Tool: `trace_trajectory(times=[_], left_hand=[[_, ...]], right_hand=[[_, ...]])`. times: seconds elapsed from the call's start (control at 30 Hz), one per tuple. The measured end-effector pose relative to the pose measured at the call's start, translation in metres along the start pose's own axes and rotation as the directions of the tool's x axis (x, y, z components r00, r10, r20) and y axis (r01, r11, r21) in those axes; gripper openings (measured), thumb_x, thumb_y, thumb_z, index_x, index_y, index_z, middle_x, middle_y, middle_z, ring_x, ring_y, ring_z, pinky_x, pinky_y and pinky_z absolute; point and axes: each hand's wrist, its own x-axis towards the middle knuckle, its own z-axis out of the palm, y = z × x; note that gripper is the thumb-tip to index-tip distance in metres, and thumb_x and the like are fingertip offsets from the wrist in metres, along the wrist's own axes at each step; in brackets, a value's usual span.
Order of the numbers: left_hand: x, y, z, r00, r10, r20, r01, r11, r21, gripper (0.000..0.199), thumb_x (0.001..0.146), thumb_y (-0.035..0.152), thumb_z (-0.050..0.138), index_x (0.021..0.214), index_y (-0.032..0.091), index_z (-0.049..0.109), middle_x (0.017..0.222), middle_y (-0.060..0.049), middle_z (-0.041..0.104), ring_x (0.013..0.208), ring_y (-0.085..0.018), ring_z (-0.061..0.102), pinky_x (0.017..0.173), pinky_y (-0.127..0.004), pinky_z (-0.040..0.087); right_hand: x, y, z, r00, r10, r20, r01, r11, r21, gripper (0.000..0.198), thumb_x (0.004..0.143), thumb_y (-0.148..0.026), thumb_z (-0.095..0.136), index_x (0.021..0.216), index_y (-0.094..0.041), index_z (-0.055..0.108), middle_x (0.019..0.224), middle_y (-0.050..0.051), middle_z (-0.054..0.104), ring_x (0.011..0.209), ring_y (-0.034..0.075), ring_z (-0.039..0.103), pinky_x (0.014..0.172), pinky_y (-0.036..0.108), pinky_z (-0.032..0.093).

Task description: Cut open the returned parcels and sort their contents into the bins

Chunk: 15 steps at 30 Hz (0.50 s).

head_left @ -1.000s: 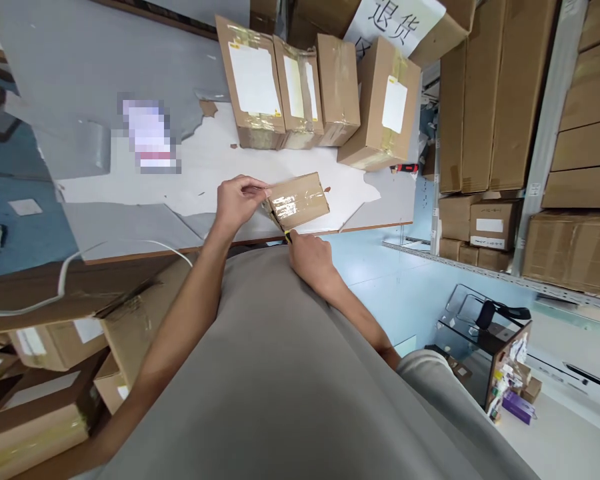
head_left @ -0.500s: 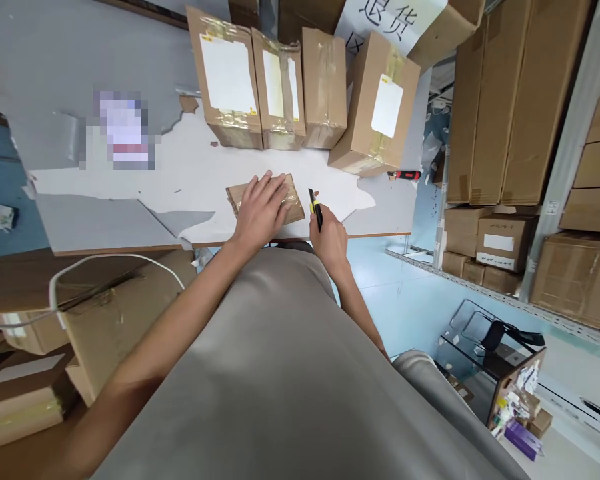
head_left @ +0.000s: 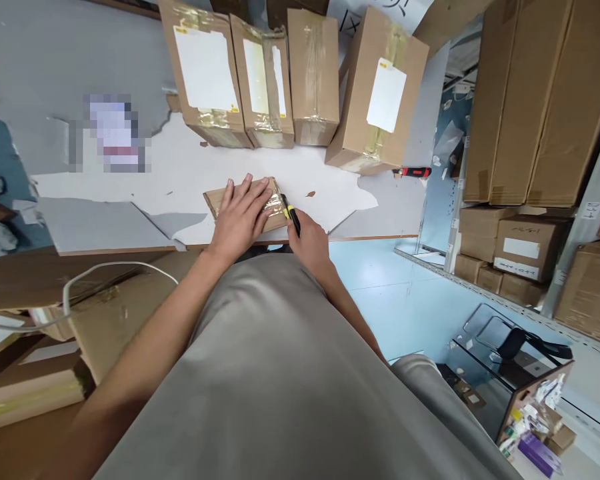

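While left hand (head_left: pixel 241 219) lies spread atop carton (head_left: pixel 277 208) — right hand (head_left: pixel 311 244) grips cutter (head_left: pixel 293 219) at carton's right end.

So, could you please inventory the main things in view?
table: 1, grey-white, ahead
cardboard parcel: 1, brown, table's near edge
cutter: 1, black-yellow, parcel's right end
taped boxes: 4, brown, table's far side
tool: 1, red-black, table's right end
blurred item: 1, pale, table's left
shelved boxes: several, brown, right
other boxes: several, brown, lower left
cable: 1, white, lower left
small box: 1, purple, lower right
left hand: 1, bare, on parcel
right hand: 1, bare, holding cutter
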Motion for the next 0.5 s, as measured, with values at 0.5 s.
trace_trajectory(times=[0.5], left_hand=[[-0.004,0.002,0.011,1.0,0.007,-0.028,-0.006,1.0,0.013,0.053,0.122,0.042,0.055,0.173,0.029,0.063,0.185,-0.014,0.057,0.181,-0.042,0.039,0.151,-0.079,0.013]], right_hand=[[-0.014,-0.047,-0.023,0.989,0.118,0.088,-0.077,0.924,-0.374,0.049,0.127,-0.025,0.037,0.171,-0.021,0.055,0.145,0.018,0.082,0.124,0.034,0.085,0.107,0.046,0.067]])
